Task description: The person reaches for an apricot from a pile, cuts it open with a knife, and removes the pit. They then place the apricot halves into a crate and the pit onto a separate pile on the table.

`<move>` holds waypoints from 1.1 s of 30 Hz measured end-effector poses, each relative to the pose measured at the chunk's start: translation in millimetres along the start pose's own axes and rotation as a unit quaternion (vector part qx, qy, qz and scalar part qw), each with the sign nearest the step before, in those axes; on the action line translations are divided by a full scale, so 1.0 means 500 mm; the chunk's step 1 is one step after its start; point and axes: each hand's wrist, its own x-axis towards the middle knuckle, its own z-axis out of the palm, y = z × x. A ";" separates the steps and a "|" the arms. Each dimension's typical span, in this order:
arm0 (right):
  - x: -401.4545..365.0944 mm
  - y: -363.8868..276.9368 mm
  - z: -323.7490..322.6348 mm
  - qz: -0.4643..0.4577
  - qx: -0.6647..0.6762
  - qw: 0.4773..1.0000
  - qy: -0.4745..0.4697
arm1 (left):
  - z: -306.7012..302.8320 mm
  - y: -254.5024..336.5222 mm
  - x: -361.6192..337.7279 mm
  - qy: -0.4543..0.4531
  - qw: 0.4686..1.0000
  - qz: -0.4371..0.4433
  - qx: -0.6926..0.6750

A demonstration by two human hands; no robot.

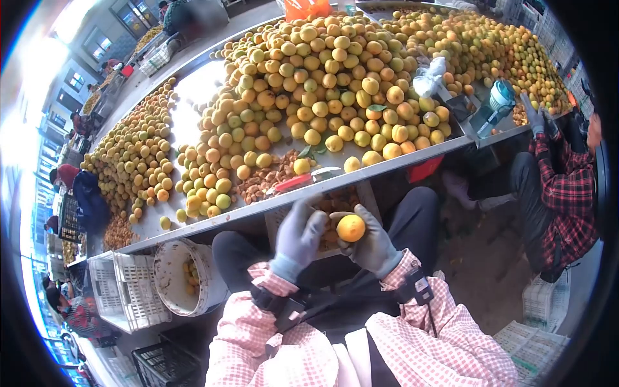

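Both hands wear grey gloves, in front of the table edge. My right hand (pixel 369 243) is closed round a yellow-orange fruit (pixel 351 228), which shows on top of its fingers. Just to the left, my left hand (pixel 300 235) is raised with its fingers bent together; what they hold, if anything, is too small to tell. Below and behind the hands is a crate (pixel 275 226) with orange-brown pieces in it. A red-handled knife (pixel 294 183) lies on the metal table beside a heap of pits or pieces (pixel 267 177).
Large piles of fruit (pixel 322 71) cover much of the metal table (pixel 245 209). A white bucket (pixel 180 284) and white crates (pixel 132 290) stand at the left. A teal-lidded bottle (pixel 493 106) stands at the right, near a co-worker in a plaid shirt (pixel 567 200).
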 end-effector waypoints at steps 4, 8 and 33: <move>-0.030 -0.037 0.032 -0.025 0.002 0.999 -0.037 | -0.085 0.016 0.089 0.068 0.928 0.099 0.351; -0.040 -0.041 0.059 -0.128 -0.179 0.975 -0.019 | -0.121 -0.019 0.151 0.024 0.892 0.087 0.442; 0.045 -0.136 0.066 -0.011 -0.279 0.955 0.099 | -0.127 -0.094 0.263 -0.082 0.892 0.033 0.443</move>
